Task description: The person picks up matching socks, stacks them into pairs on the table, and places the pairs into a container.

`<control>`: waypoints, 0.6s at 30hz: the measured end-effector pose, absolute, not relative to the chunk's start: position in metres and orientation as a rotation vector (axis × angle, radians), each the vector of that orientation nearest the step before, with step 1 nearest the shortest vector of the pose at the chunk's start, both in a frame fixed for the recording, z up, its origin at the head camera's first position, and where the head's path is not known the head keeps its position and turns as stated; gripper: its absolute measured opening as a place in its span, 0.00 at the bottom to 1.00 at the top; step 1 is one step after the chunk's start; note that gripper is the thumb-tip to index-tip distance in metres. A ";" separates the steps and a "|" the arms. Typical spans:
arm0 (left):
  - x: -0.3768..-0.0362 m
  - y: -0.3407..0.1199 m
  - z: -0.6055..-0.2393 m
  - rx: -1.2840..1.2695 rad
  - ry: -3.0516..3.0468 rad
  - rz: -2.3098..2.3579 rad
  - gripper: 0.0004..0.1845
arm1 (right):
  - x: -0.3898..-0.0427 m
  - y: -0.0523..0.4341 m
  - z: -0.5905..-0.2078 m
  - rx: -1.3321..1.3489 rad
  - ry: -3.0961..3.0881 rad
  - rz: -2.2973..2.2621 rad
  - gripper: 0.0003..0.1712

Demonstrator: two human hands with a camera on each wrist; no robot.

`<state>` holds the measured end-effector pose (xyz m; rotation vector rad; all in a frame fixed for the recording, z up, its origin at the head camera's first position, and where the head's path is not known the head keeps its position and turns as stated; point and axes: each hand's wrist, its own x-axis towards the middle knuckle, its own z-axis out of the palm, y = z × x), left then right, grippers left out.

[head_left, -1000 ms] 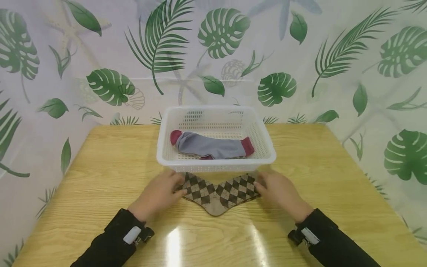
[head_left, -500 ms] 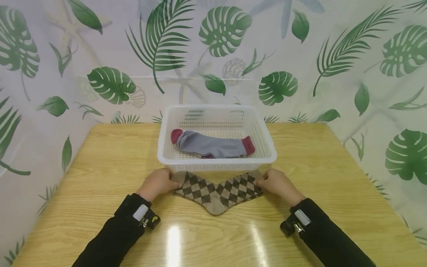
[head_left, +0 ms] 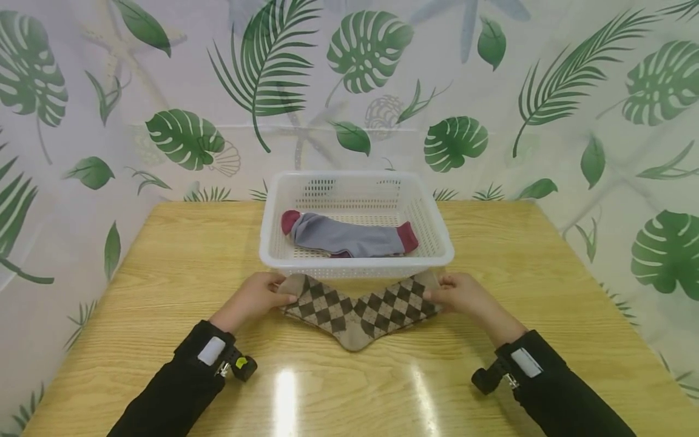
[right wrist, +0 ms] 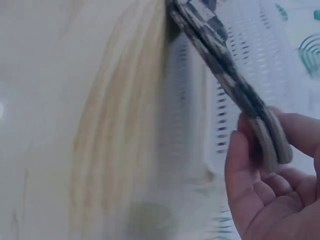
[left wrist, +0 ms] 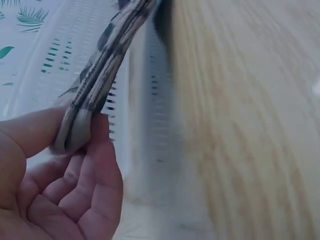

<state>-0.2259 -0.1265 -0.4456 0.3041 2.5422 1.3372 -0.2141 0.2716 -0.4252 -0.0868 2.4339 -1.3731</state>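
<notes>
A brown and beige argyle sock pair point(head_left: 357, 308) hangs in a V shape just in front of the white basket point(head_left: 437, 258). My left hand point(head_left: 262, 295) pinches its left end point(left wrist: 82, 117) between thumb and fingers. My right hand point(head_left: 459, 294) pinches the right end point(right wrist: 267, 137) the same way. Both ends are lifted off the table; the middle point of the V still lies on the wood. Inside the basket lies a grey sock point(head_left: 346, 238) with maroon toe and cuff.
The wooden table point(head_left: 164, 255) stretches wide on both sides of the basket. A leaf-print curtain point(head_left: 491, 91) closes off the back and sides. A glossy reflection shows on the table near the front edge.
Both hands have gone from resting on the sock's ends to pinching them, and have raised the ends up off the table toward the basket's front wall.
</notes>
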 end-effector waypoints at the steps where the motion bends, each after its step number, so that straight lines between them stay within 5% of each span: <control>1: -0.225 -0.128 -0.442 0.324 2.499 1.370 0.16 | -0.211 0.272 -0.420 -0.112 2.433 -1.368 0.20; 4: -0.220 -0.132 -0.426 0.380 2.357 1.411 0.09 | -0.203 0.273 -0.403 -0.187 2.438 -1.343 0.12; 10: -0.219 -0.139 -0.372 0.484 2.273 1.378 0.14 | -0.199 0.278 -0.351 -0.276 2.424 -1.350 0.13; 18: -0.259 -0.134 -0.302 0.308 2.530 1.363 0.15 | -0.240 0.269 -0.285 -0.263 2.576 -1.383 0.13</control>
